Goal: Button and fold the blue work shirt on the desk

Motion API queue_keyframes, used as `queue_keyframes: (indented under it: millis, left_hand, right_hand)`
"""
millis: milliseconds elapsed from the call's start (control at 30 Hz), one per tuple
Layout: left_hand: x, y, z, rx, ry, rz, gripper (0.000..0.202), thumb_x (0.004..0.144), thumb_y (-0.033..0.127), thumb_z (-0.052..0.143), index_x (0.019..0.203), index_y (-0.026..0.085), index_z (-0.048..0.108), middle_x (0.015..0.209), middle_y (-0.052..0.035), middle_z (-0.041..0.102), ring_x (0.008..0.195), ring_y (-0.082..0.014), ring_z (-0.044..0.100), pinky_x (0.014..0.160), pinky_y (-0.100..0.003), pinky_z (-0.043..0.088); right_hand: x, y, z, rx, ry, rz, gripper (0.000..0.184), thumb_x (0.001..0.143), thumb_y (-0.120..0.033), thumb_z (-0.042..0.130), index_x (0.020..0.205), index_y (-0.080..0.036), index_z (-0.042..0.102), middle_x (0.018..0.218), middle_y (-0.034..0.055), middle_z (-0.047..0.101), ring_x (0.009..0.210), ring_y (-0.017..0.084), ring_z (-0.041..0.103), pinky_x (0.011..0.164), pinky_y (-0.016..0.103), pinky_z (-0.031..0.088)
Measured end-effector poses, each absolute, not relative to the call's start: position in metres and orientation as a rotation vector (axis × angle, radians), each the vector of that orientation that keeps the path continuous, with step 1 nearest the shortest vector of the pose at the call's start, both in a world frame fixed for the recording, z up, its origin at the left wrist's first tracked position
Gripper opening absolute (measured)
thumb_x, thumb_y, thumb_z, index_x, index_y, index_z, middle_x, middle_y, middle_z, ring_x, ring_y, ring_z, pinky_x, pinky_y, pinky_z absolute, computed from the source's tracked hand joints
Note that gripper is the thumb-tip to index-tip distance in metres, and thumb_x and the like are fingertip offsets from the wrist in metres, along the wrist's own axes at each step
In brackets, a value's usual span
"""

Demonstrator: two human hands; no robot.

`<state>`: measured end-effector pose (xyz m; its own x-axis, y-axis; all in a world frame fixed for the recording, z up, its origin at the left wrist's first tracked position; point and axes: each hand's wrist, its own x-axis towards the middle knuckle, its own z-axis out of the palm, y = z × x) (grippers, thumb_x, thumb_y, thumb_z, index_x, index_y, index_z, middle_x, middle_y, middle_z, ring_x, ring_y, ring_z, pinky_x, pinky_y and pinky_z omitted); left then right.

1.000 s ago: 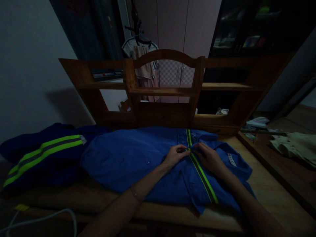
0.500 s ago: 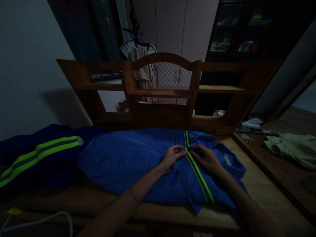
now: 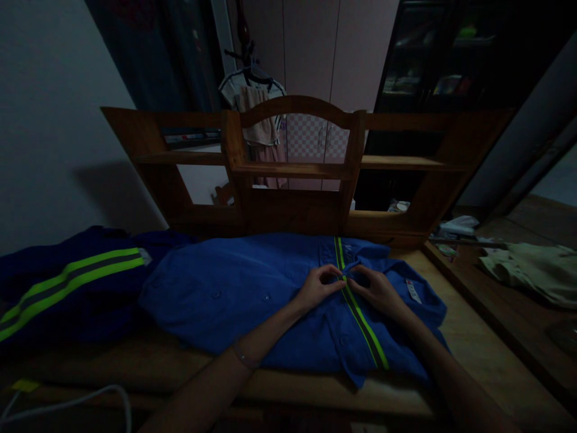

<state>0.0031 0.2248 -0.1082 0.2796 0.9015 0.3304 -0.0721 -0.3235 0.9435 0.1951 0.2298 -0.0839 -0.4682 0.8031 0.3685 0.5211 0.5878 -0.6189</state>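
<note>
A blue work jacket (image 3: pixel 234 270) lies spread on the wooden desk, its collar end toward the right. A yellow-green and grey reflective strip (image 3: pixel 363 325) crosses its chest. My left hand (image 3: pixel 315 287) pinches the front edge of the jacket at the strip, thumb and forefinger together. Close beside it, my right hand (image 3: pixel 376 291) pinches the same edge from the other side. The fingertips nearly meet, and the small spot between them is partly hidden. Several buttons show on the jacket, one of them a front button (image 3: pixel 266 297) left of my hands.
A darker blue garment (image 3: pixel 76 288) with reflective bands lies at the left. Behind the jacket rises a wooden shelf unit (image 3: pixel 293 170). A white cable (image 3: pixel 90 397) curves at the lower left. Pale cloth (image 3: pixel 532 270) rests on the right-hand surface.
The fingers of both hands have shifted slightly at the jacket's front edge, with the left forefinger and thumb now more arched. The jacket stays in place.
</note>
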Motion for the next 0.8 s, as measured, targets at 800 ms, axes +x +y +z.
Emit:
queue_keyframes:
  millis: [800]
  left_hand:
    - [-0.054, 0.233, -0.072, 2.064, 1.097, 1.093, 0.031, 0.07, 0.031, 0.07, 0.099, 0.022, 0.065, 0.101, -0.0038, 0.062, 0.096, -0.0203, 0.055, 0.089, -0.03, 0.04]
  right_hand:
    - [0.242, 0.249, -0.082, -1.411, -1.717, -0.083, 0.021, 0.089, -0.037, 0.047, 0.097, -0.019, 0.056, 0.081, 0.0046, 0.061, 0.07, 0.023, 0.058, 0.069, 0.031, 0.042]
